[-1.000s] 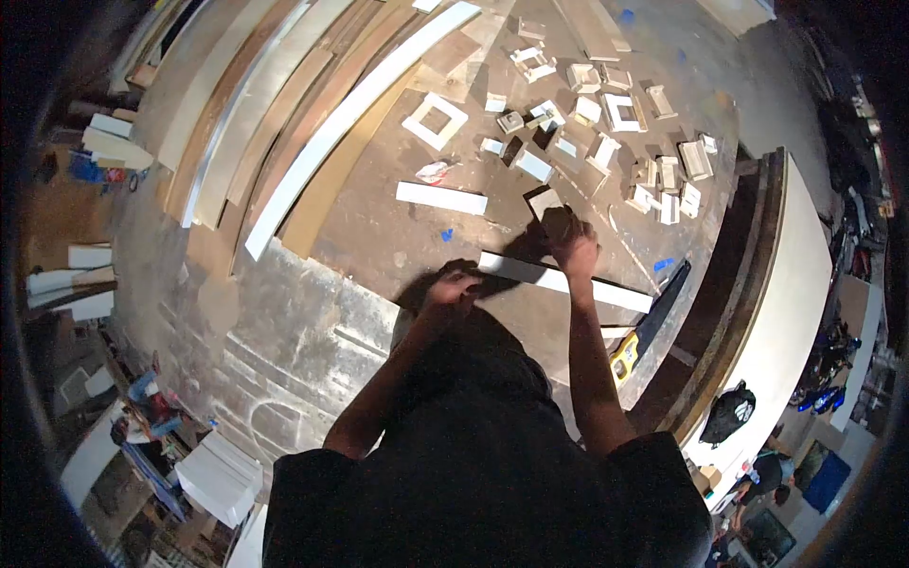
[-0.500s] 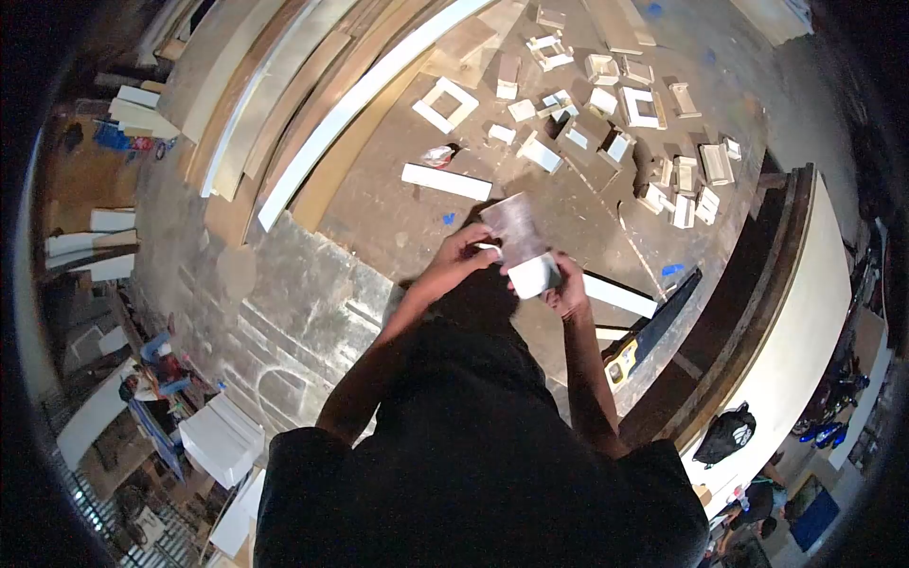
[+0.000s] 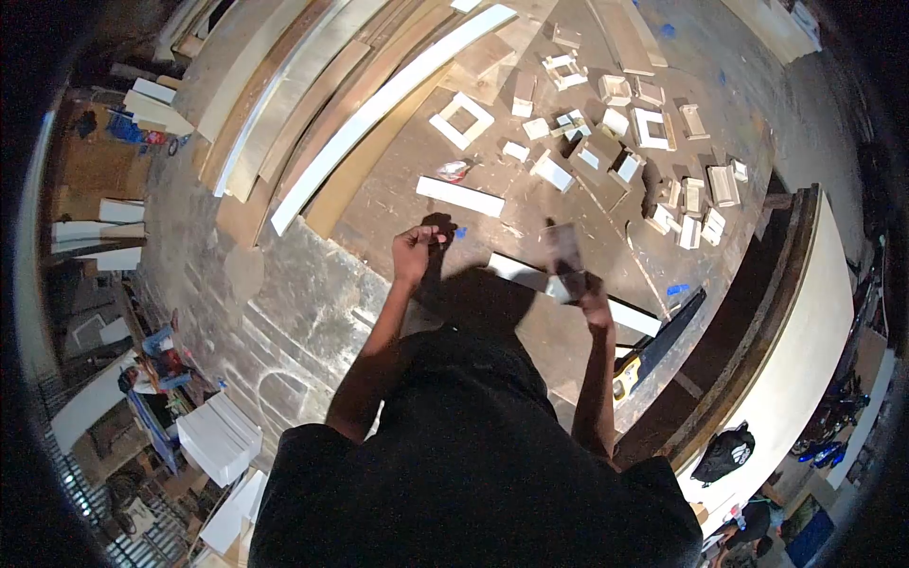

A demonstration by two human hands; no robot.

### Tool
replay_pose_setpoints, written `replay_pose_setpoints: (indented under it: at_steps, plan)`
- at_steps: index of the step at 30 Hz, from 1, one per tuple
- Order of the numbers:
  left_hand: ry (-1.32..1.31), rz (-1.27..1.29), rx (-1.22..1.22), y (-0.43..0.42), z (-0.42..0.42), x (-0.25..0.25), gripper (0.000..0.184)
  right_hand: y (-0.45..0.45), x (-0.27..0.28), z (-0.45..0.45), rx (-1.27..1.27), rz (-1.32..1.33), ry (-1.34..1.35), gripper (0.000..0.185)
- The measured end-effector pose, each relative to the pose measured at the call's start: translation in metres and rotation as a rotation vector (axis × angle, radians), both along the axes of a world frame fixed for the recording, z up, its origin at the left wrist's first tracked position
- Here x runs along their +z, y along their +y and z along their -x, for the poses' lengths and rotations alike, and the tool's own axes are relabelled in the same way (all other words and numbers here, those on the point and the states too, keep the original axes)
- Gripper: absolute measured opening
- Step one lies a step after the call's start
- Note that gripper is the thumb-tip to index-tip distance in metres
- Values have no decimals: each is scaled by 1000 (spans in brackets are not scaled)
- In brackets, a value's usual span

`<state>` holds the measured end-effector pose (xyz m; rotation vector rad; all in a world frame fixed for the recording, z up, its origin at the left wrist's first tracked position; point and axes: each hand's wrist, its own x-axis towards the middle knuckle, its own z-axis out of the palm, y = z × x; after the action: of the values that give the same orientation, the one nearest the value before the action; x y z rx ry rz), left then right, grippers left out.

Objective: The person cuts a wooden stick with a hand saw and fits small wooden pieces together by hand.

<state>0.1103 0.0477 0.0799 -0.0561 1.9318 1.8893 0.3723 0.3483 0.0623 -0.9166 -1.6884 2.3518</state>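
Observation:
My right hand [image 3: 595, 308] is closed on a flat brown-and-white piece [image 3: 564, 254], blurred by motion, held above a white strip [image 3: 518, 273] on the work surface. Whether that piece is wood or something else I cannot make out. Off to the left, my left hand [image 3: 412, 254] is raised with its fingers curled together; anything between them is too small to see. Just beyond it lies another white strip [image 3: 460, 196]. Close to my right forearm rests a handsaw [image 3: 627, 381] with a yellow handle and dark blade.
Small wooden blocks and frames [image 3: 651, 129] are scattered at the far right. Long boards [image 3: 379, 109] lie at the far left. A white panel [image 3: 791, 350] with a black cap [image 3: 724, 452] stands at right. Other people [image 3: 753, 525] are at the lower edges.
My left hand has let go of the brown-and-white piece and moved left. My right hand keeps the piece and has shifted slightly right and down with it.

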Motion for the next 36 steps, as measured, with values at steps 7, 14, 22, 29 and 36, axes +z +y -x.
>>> replay_pose_setpoints:
  at_steps: [7,14,22,29,36]
  plan:
    - [827,605,-580,18,43,12,53,33,-12,21,4,-137,-224,40]
    - [786,1031,-629,5,74,-4,75,5,-8,33,-186,-1147,-576,67]
    - [879,1016,-689,-10,113,-6,66,-28,-6,-2,-200,-1102,-593,78]
    - [382,383,-784,-57,141,-19,35,-77,6,3,-4,-1376,-379,67]
    - [-28,32,-631,-118,158,-31,27,-84,-10,14,-9,-1253,-462,65]
